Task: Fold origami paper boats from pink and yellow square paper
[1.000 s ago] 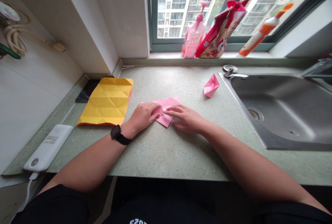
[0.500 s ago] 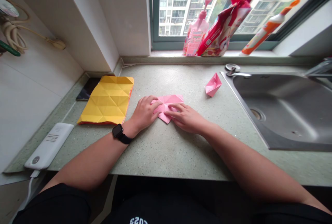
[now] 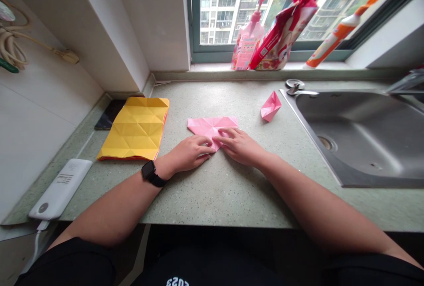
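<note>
A sheet of pink folding paper (image 3: 207,124) lies on the counter, creased, with a straight far edge and a near side narrowing to a point. My left hand (image 3: 190,151) rests at the paper's lower left edge, fingers loosely bent and apart, the index fingertip touching near the point. Across the right part of the paper lies my right hand (image 3: 243,145), its fingers stretched out and pressing on the surface; it covers the paper's lower right edge. A folded pink paper piece (image 3: 270,106), shaped like a small boat, stands apart to the right, beside the sink.
A stack of creased yellow paper (image 3: 134,129) lies at left, partly over a dark phone (image 3: 111,113). A white power bank (image 3: 61,188) with a cable is near the front left. The steel sink (image 3: 334,180) is at right. A pink pump bottle (image 3: 248,45) stands on the sill.
My left hand has slid down and toward me from the paper's left part, uncovering its left corner. My right hand stays on the paper, its fingers slightly shifted.
</note>
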A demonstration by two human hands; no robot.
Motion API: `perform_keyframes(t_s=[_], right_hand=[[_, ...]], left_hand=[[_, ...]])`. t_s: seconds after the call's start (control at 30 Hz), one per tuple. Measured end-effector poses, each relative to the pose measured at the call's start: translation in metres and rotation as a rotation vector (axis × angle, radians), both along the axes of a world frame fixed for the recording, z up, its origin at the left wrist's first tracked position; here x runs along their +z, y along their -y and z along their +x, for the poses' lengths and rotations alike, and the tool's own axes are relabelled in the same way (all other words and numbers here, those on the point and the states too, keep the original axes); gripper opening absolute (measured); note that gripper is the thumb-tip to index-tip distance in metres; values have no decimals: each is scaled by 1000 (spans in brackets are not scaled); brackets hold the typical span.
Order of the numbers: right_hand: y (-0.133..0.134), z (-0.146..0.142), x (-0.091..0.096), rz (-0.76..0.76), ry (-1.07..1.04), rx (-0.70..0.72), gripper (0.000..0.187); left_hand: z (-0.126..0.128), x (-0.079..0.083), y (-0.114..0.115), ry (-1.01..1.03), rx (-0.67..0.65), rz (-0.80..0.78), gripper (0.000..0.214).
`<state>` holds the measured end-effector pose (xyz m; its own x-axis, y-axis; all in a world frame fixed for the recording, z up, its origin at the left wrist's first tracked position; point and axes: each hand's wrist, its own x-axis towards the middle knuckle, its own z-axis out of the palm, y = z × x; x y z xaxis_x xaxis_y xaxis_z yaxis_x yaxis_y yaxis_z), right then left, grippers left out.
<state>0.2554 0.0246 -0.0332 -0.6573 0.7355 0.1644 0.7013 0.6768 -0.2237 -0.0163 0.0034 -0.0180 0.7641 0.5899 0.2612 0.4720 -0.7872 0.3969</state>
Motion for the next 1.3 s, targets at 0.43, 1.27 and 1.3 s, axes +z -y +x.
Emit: perform_keyframes(t_s=[0.43,1.27,1.3], right_hand=[[-3,7,-5,23,-75,76,36],[-6,5,-4,-32,-92,60,39],[-6,5,-4,-36,-93,58,39]], left_hand=[[2,3,6,-63,47,44,24],[-11,11,-5,-218,372,76,22],[-12,11,-6,-226,386,73,23]])
